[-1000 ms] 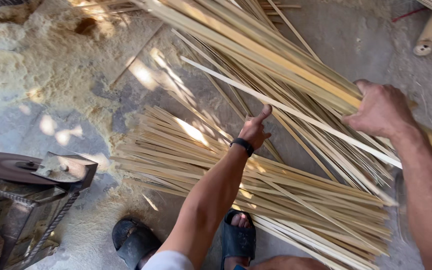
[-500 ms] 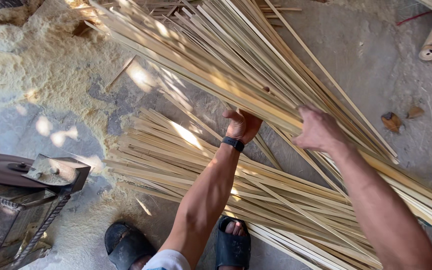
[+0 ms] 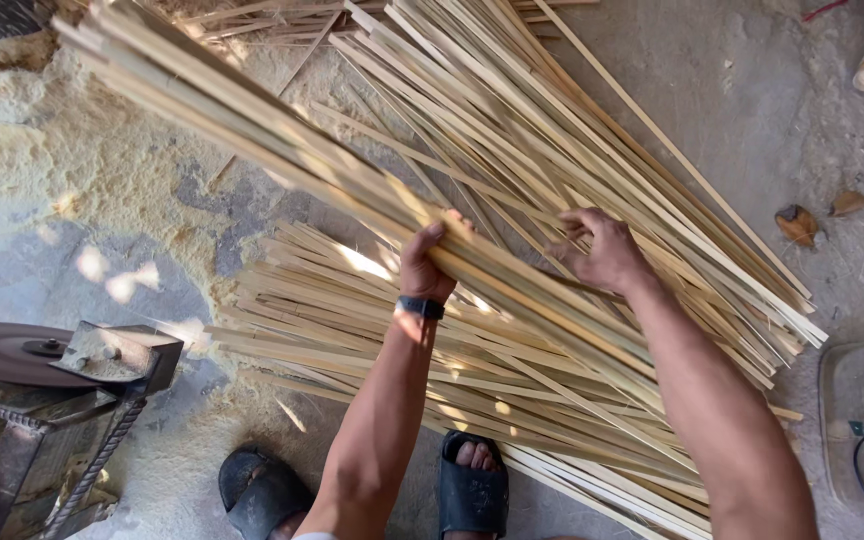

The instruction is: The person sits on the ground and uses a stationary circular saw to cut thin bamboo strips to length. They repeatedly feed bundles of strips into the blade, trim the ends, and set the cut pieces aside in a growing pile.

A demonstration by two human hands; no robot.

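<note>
Bamboo strip bundle (image 3: 282, 150) slants from 10 to 4 o'clock | left hand (image 3: 430, 262) grips it | right hand (image 3: 604, 250) grasps loose strips (image 3: 652, 210) | floor pile (image 3: 352, 320) at 6 o'clock.

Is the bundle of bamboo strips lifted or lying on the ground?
Lifted: the left hand grips the bundle of bamboo strips slanted above the strips on the ground.

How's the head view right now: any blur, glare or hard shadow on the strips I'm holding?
Head view: the raised bundle of bamboo strips is motion-blurred toward its upper-left end; dappled sunlight leaves bright patches on the lower pile and concrete floor; left hand and right hand are sharp enough.
</note>
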